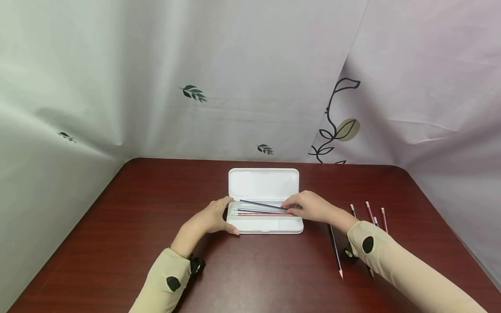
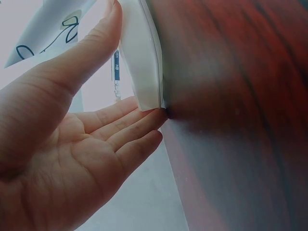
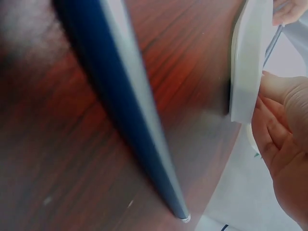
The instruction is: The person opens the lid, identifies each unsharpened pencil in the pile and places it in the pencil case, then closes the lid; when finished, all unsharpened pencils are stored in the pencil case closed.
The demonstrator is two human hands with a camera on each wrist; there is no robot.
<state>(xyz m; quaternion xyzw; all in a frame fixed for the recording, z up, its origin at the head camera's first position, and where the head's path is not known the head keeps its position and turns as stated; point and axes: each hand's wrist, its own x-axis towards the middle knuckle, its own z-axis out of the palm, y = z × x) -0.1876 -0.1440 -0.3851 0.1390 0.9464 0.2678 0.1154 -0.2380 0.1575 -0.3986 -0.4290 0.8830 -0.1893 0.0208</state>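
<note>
A white pencil case (image 1: 264,184) stands with its lid up, several red and dark pencils (image 1: 258,214) lying in its tray. My left hand (image 1: 209,215) holds the case's left end, thumb on the front edge and fingers around the back corner. The left wrist view shows those fingers extended against the end of the case (image 2: 147,62). At the tray's right end my right hand (image 1: 311,206) pinches a dark pencil (image 1: 258,203), which lies slanted over the others with its white eraser end near my left fingertips. The right fingertips rest close over the tray.
On the dark red table (image 1: 129,243), a dark pencil (image 1: 335,252) lies right of the case, its sharp tip toward me. Several more red and dark pencils (image 1: 369,211) lie partly under my right forearm. A pale curtain (image 1: 250,78) hangs behind the table.
</note>
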